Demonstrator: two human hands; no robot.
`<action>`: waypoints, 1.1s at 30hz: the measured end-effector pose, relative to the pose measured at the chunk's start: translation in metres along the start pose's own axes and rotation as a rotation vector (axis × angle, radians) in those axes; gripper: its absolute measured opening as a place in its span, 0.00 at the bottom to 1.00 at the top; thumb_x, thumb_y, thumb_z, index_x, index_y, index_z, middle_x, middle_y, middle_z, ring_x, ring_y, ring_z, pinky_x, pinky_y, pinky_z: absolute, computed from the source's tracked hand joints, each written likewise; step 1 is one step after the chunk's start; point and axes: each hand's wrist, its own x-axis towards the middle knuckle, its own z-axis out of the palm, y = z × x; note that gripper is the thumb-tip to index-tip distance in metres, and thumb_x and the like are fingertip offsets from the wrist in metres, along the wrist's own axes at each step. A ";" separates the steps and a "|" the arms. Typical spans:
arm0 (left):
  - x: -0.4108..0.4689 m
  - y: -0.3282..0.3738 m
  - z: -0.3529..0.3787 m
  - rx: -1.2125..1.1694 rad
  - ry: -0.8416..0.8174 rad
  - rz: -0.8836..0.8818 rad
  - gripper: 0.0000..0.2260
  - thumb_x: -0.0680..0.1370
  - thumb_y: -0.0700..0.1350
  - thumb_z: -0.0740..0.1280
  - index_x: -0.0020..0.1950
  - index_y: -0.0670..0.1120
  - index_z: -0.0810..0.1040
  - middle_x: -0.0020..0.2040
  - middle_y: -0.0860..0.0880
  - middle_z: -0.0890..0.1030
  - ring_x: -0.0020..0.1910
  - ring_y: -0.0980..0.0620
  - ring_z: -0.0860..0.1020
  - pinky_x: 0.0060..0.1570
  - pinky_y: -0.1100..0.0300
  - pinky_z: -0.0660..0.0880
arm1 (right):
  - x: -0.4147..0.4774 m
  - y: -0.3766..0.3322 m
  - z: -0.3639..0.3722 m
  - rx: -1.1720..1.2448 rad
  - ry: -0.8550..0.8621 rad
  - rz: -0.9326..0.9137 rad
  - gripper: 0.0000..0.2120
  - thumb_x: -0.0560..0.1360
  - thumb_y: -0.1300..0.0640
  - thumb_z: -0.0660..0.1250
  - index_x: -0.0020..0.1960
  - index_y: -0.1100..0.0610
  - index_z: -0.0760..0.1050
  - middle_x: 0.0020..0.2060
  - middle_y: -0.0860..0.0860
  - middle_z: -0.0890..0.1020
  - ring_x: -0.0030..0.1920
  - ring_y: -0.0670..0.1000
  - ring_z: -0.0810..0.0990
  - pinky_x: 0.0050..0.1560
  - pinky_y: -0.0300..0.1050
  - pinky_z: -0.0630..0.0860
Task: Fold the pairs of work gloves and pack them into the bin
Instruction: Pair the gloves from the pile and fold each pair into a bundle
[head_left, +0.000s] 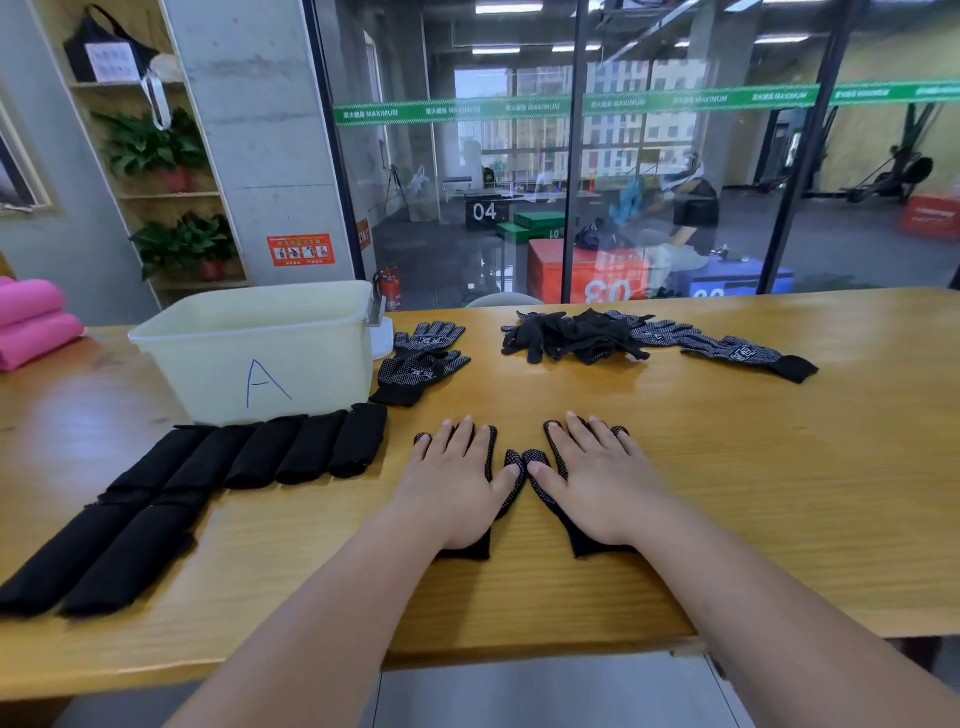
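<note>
The two gloves (553, 501) under the spread fingers (470, 436) are black with a grid of small white dots. Beyond the fingers, the loose gloves (582, 335) are the same black, dotted white. Left of the fingers, the folded gloves (311, 449) are plain black, and the bin (311, 364) is milky white with a blue letter A. The table (727, 467) is honey-yellow wood grain.

Bin and gloves spread over the surface (727, 493).
At back left, the bin (260, 358); before it, a row of folded gloves (291, 452); just right of it, a loose pair (421, 364); farther right, a heap of gloves (623, 338). Near the front edge, two flat gloves (587, 545) side by side under the left grip (452, 483) and right grip (602, 483).
</note>
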 end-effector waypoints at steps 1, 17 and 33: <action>-0.005 -0.001 0.001 -0.025 0.030 0.000 0.35 0.85 0.68 0.43 0.87 0.51 0.46 0.87 0.50 0.44 0.86 0.49 0.41 0.84 0.45 0.43 | -0.005 -0.001 0.001 0.019 0.027 -0.005 0.38 0.82 0.28 0.38 0.86 0.46 0.44 0.86 0.47 0.42 0.85 0.52 0.40 0.84 0.58 0.43; -0.044 -0.009 -0.021 -0.306 0.428 -0.040 0.13 0.84 0.54 0.62 0.61 0.56 0.84 0.57 0.58 0.83 0.58 0.54 0.77 0.59 0.52 0.75 | -0.046 0.000 -0.004 0.160 0.468 -0.100 0.17 0.84 0.43 0.58 0.59 0.45 0.84 0.58 0.39 0.81 0.59 0.46 0.76 0.53 0.42 0.75; -0.036 -0.013 -0.011 -0.291 0.449 0.048 0.07 0.78 0.61 0.72 0.49 0.59 0.82 0.45 0.61 0.76 0.51 0.58 0.72 0.57 0.54 0.73 | -0.038 0.002 0.000 0.198 0.453 -0.165 0.18 0.84 0.46 0.59 0.69 0.46 0.81 0.66 0.41 0.79 0.68 0.46 0.73 0.68 0.47 0.73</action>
